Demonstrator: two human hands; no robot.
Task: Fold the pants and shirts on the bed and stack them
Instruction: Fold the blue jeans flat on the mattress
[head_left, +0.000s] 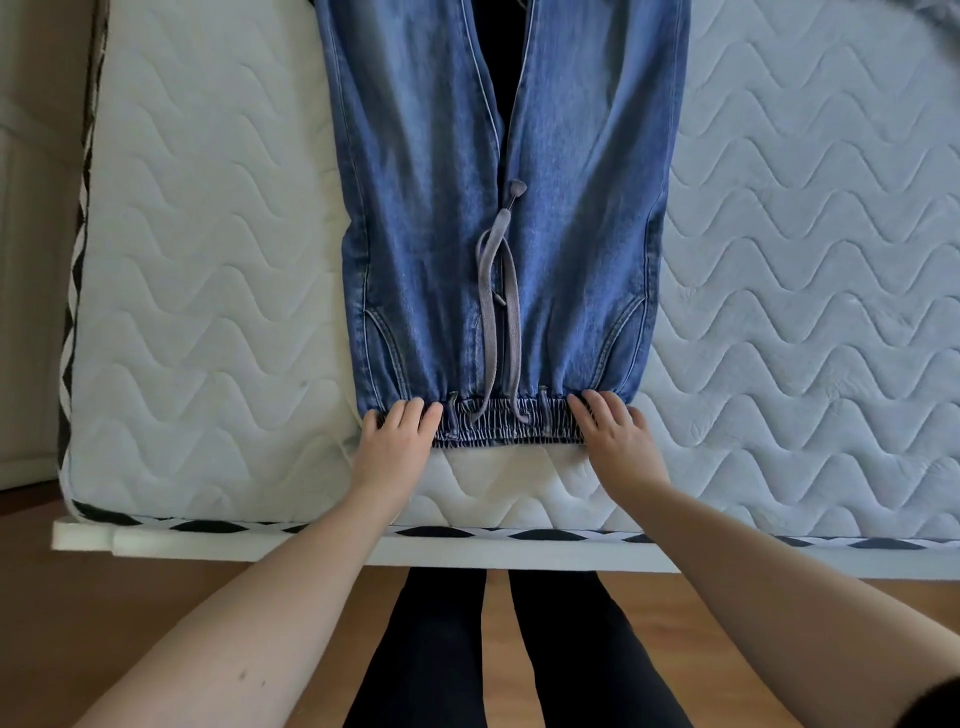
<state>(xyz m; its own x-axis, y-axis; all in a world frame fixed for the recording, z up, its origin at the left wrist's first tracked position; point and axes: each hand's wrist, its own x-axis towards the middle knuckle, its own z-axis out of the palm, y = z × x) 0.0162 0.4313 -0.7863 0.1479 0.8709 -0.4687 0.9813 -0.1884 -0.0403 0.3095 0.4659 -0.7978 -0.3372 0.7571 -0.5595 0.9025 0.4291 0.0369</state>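
the blue jeans (498, 218) lie flat on the mattress (208, 260), long axis running straight away from the person, elastic waistband (506, 423) nearest. the left hand (397, 436) and right hand (615, 428) rest on its two ends, fingers fairly straight, pressing rather than gripping. both are equally near, so a lengthwise fold could likely start from either side.

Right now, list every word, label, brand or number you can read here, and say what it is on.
None can be read. The blue jeans show no visible label or tag, and their grey drawstring is plain. The white mattress carries only quilted waves and a black-and-white diamond edge band, no lettering.
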